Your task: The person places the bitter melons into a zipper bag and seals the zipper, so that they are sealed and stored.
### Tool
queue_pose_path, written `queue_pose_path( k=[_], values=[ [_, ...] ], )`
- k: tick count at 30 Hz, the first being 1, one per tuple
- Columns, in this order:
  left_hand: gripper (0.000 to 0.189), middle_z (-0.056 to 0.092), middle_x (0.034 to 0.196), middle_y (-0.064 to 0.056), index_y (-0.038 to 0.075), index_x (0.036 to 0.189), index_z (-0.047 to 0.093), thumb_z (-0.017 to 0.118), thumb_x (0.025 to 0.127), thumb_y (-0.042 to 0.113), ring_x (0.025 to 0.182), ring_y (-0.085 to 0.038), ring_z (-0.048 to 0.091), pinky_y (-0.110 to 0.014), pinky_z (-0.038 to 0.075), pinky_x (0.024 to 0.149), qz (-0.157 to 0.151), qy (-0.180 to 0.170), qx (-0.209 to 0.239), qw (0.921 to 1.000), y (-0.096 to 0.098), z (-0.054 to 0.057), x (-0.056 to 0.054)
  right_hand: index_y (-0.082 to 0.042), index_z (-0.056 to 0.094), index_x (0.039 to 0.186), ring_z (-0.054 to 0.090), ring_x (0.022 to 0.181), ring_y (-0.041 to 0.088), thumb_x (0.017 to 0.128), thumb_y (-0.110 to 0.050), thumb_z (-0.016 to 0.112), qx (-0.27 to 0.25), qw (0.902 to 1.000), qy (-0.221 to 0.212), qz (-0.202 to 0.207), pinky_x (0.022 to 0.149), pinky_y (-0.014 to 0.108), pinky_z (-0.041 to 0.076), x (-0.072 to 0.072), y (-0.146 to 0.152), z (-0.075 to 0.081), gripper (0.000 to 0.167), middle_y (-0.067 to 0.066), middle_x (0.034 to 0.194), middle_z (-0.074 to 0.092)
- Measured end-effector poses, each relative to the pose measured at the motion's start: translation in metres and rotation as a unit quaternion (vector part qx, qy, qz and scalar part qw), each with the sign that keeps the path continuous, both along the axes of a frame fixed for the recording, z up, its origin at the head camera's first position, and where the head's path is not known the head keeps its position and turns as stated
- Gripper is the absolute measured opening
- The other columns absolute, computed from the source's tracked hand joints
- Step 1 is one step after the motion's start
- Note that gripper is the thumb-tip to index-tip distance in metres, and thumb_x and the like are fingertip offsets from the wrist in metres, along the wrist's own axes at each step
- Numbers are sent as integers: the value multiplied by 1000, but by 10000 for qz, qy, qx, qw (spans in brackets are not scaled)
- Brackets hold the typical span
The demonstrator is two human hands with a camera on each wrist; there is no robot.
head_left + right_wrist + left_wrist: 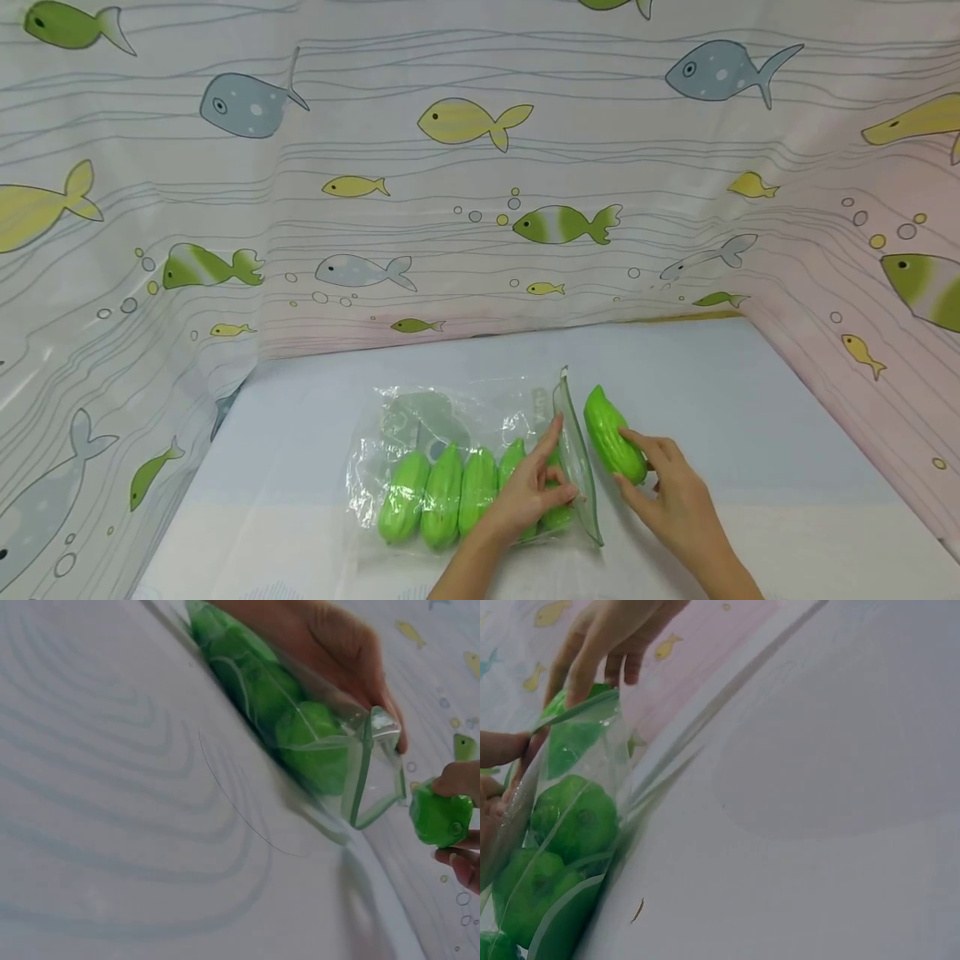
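A clear zip bag (pixel 465 400) with a green-edged mouth lies on the table, holding several bright green ridged bitter melons (pixel 442 500) side by side. My left hand (pixel 528 492) grips the bag at its mouth, index finger stretched along the edge. In the right wrist view the mouth (pixel 367 772) gapes. Just right of it, my right hand (pixel 671 492) holds another bitter melon (pixel 611 437) between thumb and fingers, its pointed end facing away from me. The left wrist view shows the melons' rounded ends (pixel 577 817) through the plastic.
A pale cloth covers the table (pixel 300 467). Behind and on both sides hangs a fish-print curtain (pixel 450 217), meeting the table's back edge. A thin dark strand (pixel 232 802) lies on the cloth in the right wrist view.
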State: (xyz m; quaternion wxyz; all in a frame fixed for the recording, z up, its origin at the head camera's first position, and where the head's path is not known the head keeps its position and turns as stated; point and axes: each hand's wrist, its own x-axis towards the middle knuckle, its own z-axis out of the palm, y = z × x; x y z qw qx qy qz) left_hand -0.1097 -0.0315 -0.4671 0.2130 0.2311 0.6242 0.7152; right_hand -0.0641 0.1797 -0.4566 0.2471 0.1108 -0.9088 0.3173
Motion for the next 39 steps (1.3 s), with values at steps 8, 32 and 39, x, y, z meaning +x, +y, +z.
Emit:
queue_pose_path(
  k=[8,32,39],
  values=[
    [93,1,161,-8,22,156,9,63,86,-7,77,-6,59,-18,53,70,-9,24,-16,10000,0,0,0,-14,59,130,54,74,9,69,-6,85,-52,10000,-60,10,52,20,46,5,-6,-1,68,5,106,58],
    [93,0,161,-7,23,156,8,63,87,-7,75,-5,58,-18,53,69,-62,26,-7,10000,-1,-1,-3,-14,62,125,58,74,7,69,-11,86,-12,9950,-954,295,57,21,50,14,-19,-8,61,-1,103,59],
    [93,3,161,-7,24,156,10,63,86,-8,76,-4,57,-18,53,69,-39,-118,38,9999,-1,0,-2,-17,57,131,60,80,10,88,-25,72,-475,9746,-2110,581,56,20,48,10,-15,0,47,5,127,58]
  ],
)
